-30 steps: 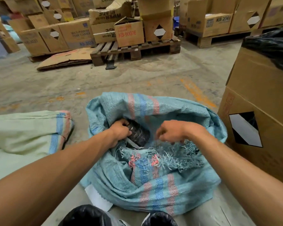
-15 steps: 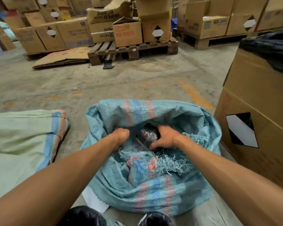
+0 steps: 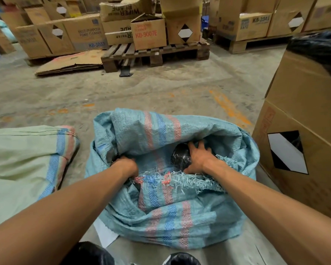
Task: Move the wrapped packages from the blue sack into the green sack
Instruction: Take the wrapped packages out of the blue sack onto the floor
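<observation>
Since the earlier frame, shifted rightward with both hands deeper in the blue sack (image 3: 172,213). Right hand (image 3: 199,159) splayed over a black package (image 3: 180,159) at 2 o'clock inside; left hand (image 3: 125,166) buried, grip impossible to tell. Looks slick, dense, firm: best cupped underneath. Green sack (image 3: 25,165) at 9 o'clock.

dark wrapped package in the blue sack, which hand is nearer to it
Right. The right hand rests on the dark wrapped package, fingers spread over it. The left hand is off to its left, at the blue sack opening.
</observation>
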A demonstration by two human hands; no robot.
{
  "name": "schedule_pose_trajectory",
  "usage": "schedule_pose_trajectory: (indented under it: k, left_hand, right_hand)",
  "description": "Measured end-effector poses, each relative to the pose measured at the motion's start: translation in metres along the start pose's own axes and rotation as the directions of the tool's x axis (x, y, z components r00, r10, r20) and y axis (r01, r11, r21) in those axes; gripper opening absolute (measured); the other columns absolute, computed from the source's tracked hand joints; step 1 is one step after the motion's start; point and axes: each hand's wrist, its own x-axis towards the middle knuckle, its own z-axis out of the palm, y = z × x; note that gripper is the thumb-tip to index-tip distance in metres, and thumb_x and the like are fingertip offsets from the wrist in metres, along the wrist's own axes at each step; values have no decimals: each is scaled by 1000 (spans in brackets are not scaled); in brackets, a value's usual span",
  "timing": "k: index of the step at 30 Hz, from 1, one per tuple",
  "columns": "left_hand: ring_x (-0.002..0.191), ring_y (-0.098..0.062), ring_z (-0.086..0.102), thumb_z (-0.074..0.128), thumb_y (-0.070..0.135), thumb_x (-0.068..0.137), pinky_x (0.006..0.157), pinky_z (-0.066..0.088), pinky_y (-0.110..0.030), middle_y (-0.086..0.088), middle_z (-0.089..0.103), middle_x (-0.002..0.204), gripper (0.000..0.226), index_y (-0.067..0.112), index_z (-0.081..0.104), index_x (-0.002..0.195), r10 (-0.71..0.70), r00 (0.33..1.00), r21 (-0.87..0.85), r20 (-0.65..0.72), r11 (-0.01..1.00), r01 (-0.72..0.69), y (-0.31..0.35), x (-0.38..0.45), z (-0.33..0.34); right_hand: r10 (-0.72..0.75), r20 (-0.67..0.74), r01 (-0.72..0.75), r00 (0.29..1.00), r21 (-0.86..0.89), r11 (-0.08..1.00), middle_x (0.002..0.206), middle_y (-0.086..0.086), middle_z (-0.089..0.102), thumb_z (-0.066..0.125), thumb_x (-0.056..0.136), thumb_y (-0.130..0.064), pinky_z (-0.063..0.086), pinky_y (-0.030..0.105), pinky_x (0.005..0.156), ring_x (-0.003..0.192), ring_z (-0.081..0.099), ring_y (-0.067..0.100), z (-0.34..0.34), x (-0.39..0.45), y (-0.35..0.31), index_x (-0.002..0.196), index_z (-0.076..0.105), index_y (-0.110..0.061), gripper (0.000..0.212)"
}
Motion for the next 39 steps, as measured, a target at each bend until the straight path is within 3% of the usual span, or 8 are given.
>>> schedule_pose_trajectory:
  k: [3, 8, 16, 19, 26, 30, 34, 39]
  left_hand:
    - [117, -29, 56, 42, 17, 101, 107, 42, -38, -13, 62, 111, 38, 2, 56, 133, 37, 994, 68, 100, 997, -44, 5, -1, -1]
    - [112, -23, 55, 42, 19, 104, 107, 39, -33, -9, 57, 130, 38, 3, 54, 135, 20, 991, 110, 130, 993, -34, 0, -3, -2]
    - [133, -25, 46, 42, 26, 101, 109, 36, -31, -11, 47, 145, 41, 9, 48, 137, -40, 999, 44, -23, 998, 41, -11, 2, 7]
    - [129, -26, 49, 44, 29, 98, 104, 39, -28, -12, 49, 140, 42, 9, 48, 134, -89, 992, -20, -93, 996, 88, -20, 4, 7]
    - [135, -26, 43, 46, 24, 98, 112, 35, -33, -10, 44, 148, 46, 13, 43, 143, -52, 989, -60, -139, 997, 45, -27, 9, 18]
    - [118, -26, 61, 48, 10, 96, 95, 49, -33, -9, 62, 131, 33, 9, 61, 127, -12, 963, 4, -270, 1000, 14, -24, 3, 20]
    - [110, -31, 63, 44, 6, 96, 84, 49, -38, -9, 62, 124, 47, 15, 38, 141, 142, 880, 108, -453, 989, -103, -12, -12, 7]
    - [105, -34, 61, 62, 8, 84, 81, 52, -38, -17, 58, 119, 85, 16, 10, 150, 95, 879, -275, -468, 929, -247, 3, -29, -25]
  right_hand:
    - [1, 11, -1, 1000, -7, 1000, 162, 14, -9, 78, 78, -43, 28, 52, 118, 147, 10, 47, 2, -2, 0, 157, -1, -26, 113]
    - [-10, 7, 9, 1000, 17, 1000, 163, 13, -8, 79, 79, -39, 29, 51, 117, 147, 10, 45, 1, -7, -1, 157, 0, -25, 112]
    - [-86, 20, 84, 996, 67, 994, 157, 14, 24, 74, 82, -15, 30, 52, 116, 145, 20, 44, 5, -12, -6, 155, 10, -29, 98]
    - [-178, 21, 176, 984, 88, 981, 147, 12, 40, 72, 81, -9, 35, 45, 113, 135, 40, 36, 8, -14, -10, 152, 23, -31, 88]
    - [-187, 43, 180, 982, 126, 976, 150, 12, 34, 74, 80, -18, 42, 38, 108, 131, 46, 33, 10, -14, -5, 154, 17, -34, 95]
    - [-178, 22, 175, 984, 98, 980, 152, 13, 30, 75, 80, -19, 45, 41, 106, 130, 48, 36, 14, -16, -8, 154, 15, -35, 96]
    - [-156, -46, 160, 987, 105, 982, 149, 16, 32, 79, 78, -26, 49, 43, 102, 123, 53, 39, 21, -15, -8, 152, 15, -35, 99]
    - [-127, -95, 143, 987, 177, 974, 150, 15, 27, 78, 80, -17, 53, 44, 97, 123, 51, 40, 25, -14, -13, 153, 14, -36, 99]
